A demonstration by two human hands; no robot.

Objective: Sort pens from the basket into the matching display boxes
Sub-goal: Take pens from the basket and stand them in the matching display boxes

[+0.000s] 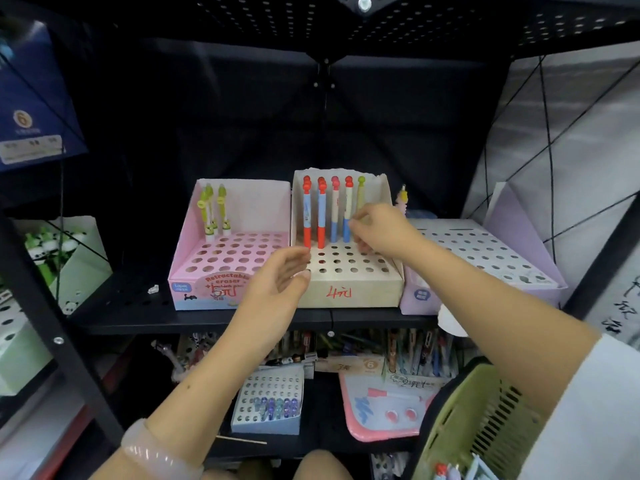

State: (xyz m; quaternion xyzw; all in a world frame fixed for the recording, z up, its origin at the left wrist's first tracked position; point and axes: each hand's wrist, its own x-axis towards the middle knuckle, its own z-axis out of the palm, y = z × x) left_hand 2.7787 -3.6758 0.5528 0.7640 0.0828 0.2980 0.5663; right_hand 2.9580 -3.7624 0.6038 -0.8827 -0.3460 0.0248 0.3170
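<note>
Green basket sits at the lower right, nearest, with a few pens showing in its bottom corner. On the black shelf stand three holed boxes: pink box toward the left edge, beige box at the middle of the front edge, lilac box to the right. Red-capped pens with red, blue and cream barrels stand upright along the beige box's back row. Right hand pinches a yellow-green pen at that row's right end. Left hand is loosely open and holds nothing, at the beige box's front left corner.
</note>
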